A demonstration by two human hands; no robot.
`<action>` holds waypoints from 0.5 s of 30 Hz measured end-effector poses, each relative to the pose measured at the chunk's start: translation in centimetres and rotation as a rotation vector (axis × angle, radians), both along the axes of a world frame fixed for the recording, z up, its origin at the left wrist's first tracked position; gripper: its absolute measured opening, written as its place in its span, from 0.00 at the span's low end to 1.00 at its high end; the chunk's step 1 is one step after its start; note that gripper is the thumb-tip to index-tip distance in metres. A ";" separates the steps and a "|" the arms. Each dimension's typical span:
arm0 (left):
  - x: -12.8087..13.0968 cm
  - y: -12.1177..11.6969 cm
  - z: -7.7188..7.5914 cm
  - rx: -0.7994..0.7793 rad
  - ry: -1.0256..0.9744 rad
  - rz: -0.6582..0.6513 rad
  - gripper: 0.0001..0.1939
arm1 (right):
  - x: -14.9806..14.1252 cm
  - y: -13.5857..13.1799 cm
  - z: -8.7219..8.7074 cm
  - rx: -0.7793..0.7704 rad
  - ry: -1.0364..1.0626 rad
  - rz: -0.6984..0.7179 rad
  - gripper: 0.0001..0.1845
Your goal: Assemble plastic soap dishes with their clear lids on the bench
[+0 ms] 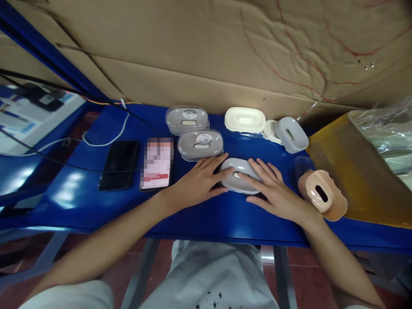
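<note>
A person's left hand (204, 182) lies over the left end of a grey box (236, 183), and the right hand (270, 186) comes onto it from the other side. The fingers of both are spread wide, laid on the box and around its ends rather than curled tight; I can't tell how hard they press. The box sits well back from the front edge of the blue tabletop (199, 219), near mid-length: a smooth, rounded oval with a slot in its top, something pale showing there.

To its left, a black phone (119, 165) and a lit phone (156, 167) bound the room on that side. Two labelled grey boxes (199, 151) stand between the left hand and the back edge. Blue surface runs in a strip between the hands and the front edge, with another patch behind the right hand, below the cream lid (245, 119) and small grey container (292, 135) at the back. A peach container (334, 208) and a carton (357, 171) hem in the right end.

The lit screen is partly blurred into blocks, and the label print is too small to read. Fingers cover parts of the box's ends; the carton is cut off at right, its contents blurred under crinkled plastic (386, 128).
</note>
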State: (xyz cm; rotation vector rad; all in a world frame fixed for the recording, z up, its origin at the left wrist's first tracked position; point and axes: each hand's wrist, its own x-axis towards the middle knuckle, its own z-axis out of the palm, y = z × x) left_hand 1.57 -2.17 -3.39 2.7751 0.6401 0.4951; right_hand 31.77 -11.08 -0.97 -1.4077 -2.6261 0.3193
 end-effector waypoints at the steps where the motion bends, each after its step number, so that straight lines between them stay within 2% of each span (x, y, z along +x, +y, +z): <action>1: 0.0 0.0 0.0 -0.002 -0.007 0.001 0.29 | 0.3 -0.2 0.6 0.008 -0.010 -0.023 0.39; 3: 0.1 0.1 0.0 -0.010 -0.012 0.001 0.28 | 1.2 -1.1 2.1 0.062 -0.027 -0.139 0.39; 5: 0.1 0.1 0.3 -0.015 0.003 0.000 0.27 | 2.4 -2.7 3.2 0.160 -0.040 -0.328 0.36; 7: 0.0 0.0 0.7 -0.011 0.025 -0.008 0.27 | 3.7 -4.9 3.5 0.254 -0.051 -0.486 0.35; 11: -0.2 -0.4 1.6 -0.031 0.055 -0.029 0.28 | 5.9 -9.3 1.7 0.307 -0.092 -0.674 0.37; 15: -0.2 -0.5 1.7 -0.084 0.049 -0.035 0.27 | 7.5 -11.5 -0.5 0.337 -0.126 -0.809 0.41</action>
